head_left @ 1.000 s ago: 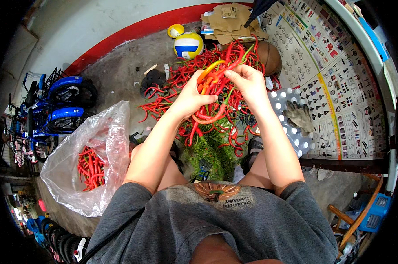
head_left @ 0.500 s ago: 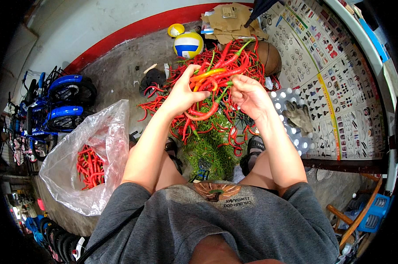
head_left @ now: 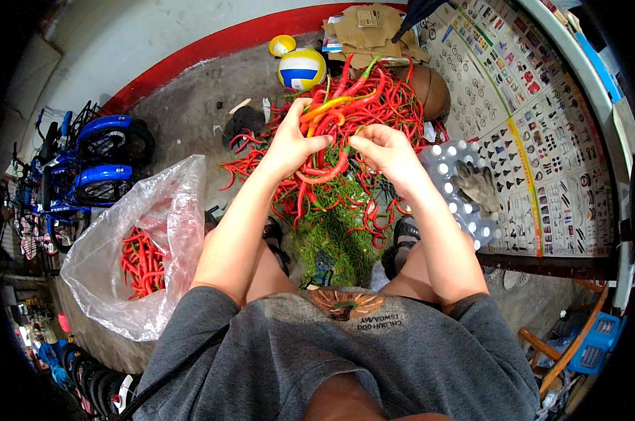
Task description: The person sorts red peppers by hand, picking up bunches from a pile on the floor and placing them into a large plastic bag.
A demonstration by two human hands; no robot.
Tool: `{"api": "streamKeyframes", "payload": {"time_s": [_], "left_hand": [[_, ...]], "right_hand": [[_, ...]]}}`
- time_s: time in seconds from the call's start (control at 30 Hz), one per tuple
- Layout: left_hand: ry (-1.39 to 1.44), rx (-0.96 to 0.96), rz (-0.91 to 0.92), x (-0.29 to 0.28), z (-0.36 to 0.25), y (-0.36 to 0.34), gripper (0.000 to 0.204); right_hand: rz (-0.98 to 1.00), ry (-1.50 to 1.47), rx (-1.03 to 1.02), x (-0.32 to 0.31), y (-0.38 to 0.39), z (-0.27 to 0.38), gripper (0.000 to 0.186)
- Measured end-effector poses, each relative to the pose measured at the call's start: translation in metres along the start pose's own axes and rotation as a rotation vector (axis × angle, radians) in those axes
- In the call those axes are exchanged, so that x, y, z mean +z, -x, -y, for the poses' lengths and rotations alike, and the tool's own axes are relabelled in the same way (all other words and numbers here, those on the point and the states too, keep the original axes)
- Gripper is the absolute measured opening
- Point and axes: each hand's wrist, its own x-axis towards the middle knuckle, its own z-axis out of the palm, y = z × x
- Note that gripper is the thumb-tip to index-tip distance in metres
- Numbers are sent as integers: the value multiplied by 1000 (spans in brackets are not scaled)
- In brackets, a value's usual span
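On the concrete floor (head_left: 184, 105), work directly above the broad heap of red chilies (head_left: 395, 105), so as to let anything dropped land among its own kind. Leave the clear plastic bag (head_left: 181, 207), at the left, wide-mouthed and within reach. Hold the loose bundle of chilies (head_left: 335, 116) above the heap in the half-curled left hand (head_left: 289, 144), thumb in front and fingers around the far side, firmly enough to prevent slipping but without bruising. Bring the right hand (head_left: 388, 151) to one stem at a time: at present, thumb and forefinger in a narrow pinch beside the green stem (head_left: 346, 148) of a curved chili, hard to tell whether gripping or merely touching. Probably best to nip close to the flesh with a short twist, not a long tug, to avoid dragging out neighbours.

For texture: rough grey concrete underneath; a tangled, slippery-looking mass in the heap; thin, crinkled film in the bag, around more chilies (head_left: 142, 263); fine, feathery green sprigs (head_left: 335, 242) below the hands; glossy, tapering skins in the bundle, including a smooth yellow-orange chili (head_left: 328, 107); lastly, a slim, tough-looking stem.
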Motion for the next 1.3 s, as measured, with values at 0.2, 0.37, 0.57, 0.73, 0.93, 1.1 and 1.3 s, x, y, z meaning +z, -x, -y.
{"api": "streamKeyframes", "payload": {"time_s": [0.2,0.37,0.57,0.73,0.93,1.1,1.3], "left_hand": [[-183,65,-34,-3,8,-3,55],[-118,118,-66,-6,14,-4,57],[92,96,-83,-2,10,-9,58],[334,-140,76,-11,12,-10,55],[323,-215,213,9,12,0,39],[264,-262,281,22,7,6,63],[251,-240,314,16,4,8,66]], "right_hand": [[166,-226,82,3,1,-3,18],[378,-767,171,21,19,-2,16],[659,-663,23,15,29,13,28],[-169,247,-182,-24,2,8,28],[-245,-150,-154,-19,-1,16,24],[-181,-381,-90,-15,-6,3,15],[-73,-323,-90,-13,-9,3,17]]}}
